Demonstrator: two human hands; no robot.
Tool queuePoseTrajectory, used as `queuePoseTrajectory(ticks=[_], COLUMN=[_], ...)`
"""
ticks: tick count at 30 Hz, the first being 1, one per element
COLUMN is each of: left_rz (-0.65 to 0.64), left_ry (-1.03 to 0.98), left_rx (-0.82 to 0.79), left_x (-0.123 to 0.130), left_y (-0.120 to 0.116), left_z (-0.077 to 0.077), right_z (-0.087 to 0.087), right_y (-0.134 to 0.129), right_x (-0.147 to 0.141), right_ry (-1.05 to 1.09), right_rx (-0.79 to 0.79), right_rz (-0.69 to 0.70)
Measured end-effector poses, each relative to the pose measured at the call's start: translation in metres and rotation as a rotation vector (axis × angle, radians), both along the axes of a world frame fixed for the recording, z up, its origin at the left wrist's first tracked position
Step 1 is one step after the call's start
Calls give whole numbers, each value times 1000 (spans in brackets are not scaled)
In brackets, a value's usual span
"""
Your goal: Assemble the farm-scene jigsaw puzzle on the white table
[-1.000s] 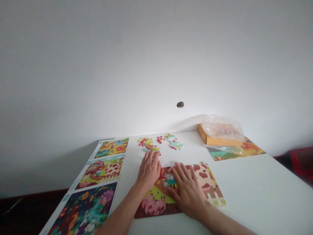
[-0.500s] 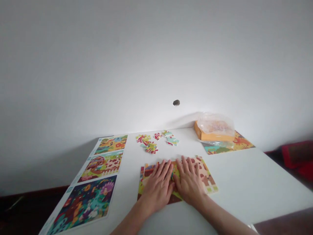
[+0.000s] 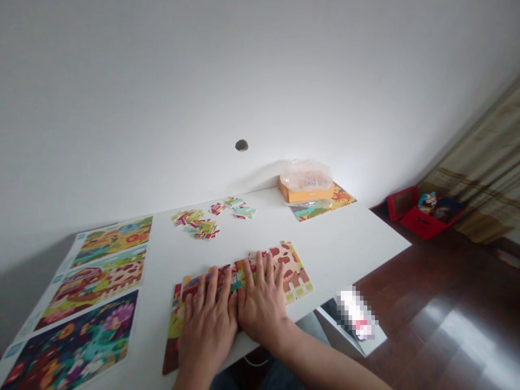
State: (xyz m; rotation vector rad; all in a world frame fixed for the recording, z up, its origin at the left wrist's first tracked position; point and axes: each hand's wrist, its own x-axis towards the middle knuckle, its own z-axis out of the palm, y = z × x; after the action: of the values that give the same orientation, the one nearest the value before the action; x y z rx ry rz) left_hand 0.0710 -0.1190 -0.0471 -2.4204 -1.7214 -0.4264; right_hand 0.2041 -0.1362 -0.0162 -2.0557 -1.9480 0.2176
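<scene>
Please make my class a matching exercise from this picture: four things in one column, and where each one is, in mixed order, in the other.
Things
1. Partly built puzzle
2. Loose puzzle pieces
3. Orange box
4. Red case

Places
A. Open, on the dark floor
B. Topped by a clear plastic bag
C. Under the left hand and right hand
D. Clustered on the table, between the hands and the wall

Right pairs: 1-C, 2-D, 3-B, 4-A
</scene>
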Motion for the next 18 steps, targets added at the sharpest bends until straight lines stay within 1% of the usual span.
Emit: queuePoseTrajectory(ticks=[3,7,10,13,16,18], left_rz=[21,25,26,10,63,125], left_ry=[-2,0,38,89,64,35], left_rx=[2,18,3,-34,-25,7], left_x=[-2,-16,-31,-43,-44,-37], left_y=[4,6,5,3,3,4], left_z=[2,-1,-1,1,2,-1], right_z=[2,3,1,-3,-10,-14], right_y=[0,-1,0,2,4,4], right_x=[4,16,35,57,70,68], right_ry=[2,-16,-44,-74,-112,-130], right_rx=[-1,4,-6,-42,-49,-38], right_rz=[13,-11,-63,-152,-194,-197])
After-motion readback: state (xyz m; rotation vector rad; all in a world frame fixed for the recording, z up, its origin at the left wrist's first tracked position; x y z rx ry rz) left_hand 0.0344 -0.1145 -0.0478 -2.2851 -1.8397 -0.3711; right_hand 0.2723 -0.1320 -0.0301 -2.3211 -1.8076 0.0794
